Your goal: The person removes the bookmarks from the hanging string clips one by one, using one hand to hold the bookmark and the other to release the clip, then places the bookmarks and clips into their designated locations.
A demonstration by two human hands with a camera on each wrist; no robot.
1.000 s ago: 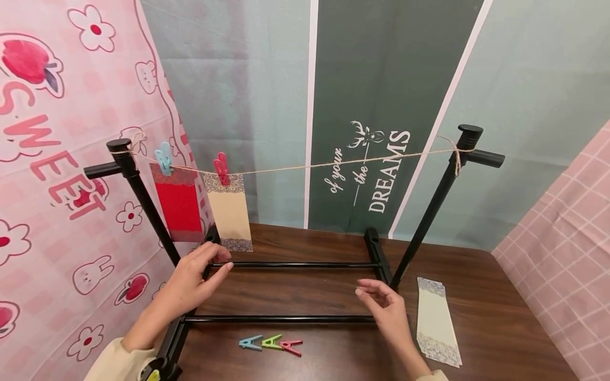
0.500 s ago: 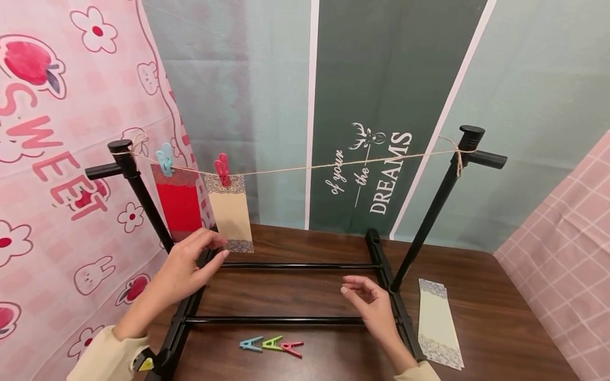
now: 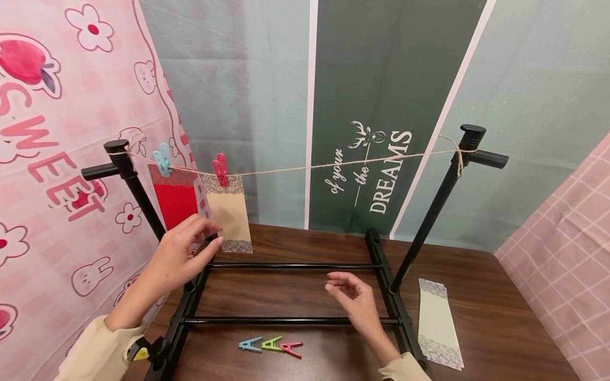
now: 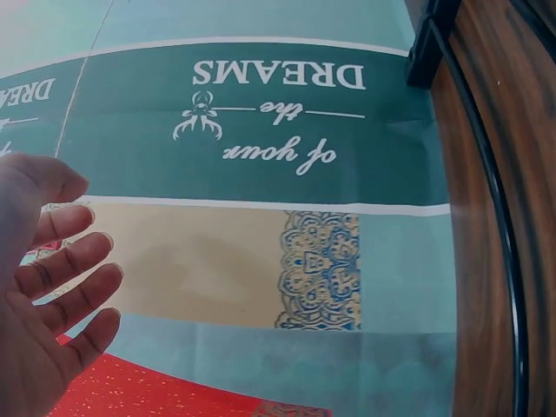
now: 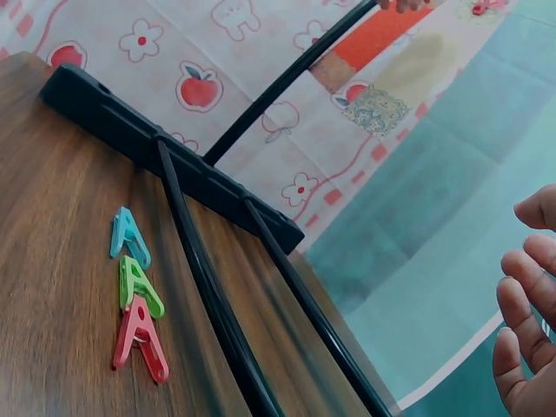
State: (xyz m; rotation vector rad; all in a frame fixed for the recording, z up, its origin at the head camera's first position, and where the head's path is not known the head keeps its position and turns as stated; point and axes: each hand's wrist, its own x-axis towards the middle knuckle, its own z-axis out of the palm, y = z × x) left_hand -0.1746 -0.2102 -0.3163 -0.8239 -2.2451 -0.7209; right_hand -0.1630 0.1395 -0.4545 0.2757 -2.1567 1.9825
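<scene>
My left hand (image 3: 183, 251) is raised in front of the hanging cards, fingers loosely bent with nothing between them. Just beyond it hangs a red card (image 3: 176, 203), held to the string (image 3: 281, 171) by a blue clothespin (image 3: 162, 160). To its right a cream card (image 3: 230, 217) with patterned ends hangs from a red clothespin (image 3: 220, 169). Over the lower frame my right hand (image 3: 355, 301) hovers, relaxed and holding nothing. Blue (image 3: 250, 344), green (image 3: 272, 344) and red (image 3: 292, 349) clothespins lie in a row on the table.
The string runs between the left post (image 3: 143, 198) and right post (image 3: 431, 211) of a black frame. Two crossbars, the front one (image 3: 286, 320) nearer me, span its base. A stack of cream cards (image 3: 438, 323) lies on the wooden table (image 3: 495, 296), right of the frame.
My left hand has risen and shifted left, now overlapping the lower red card. The right hand has moved left, away from the card stack. Cards and clothespins stay put.
</scene>
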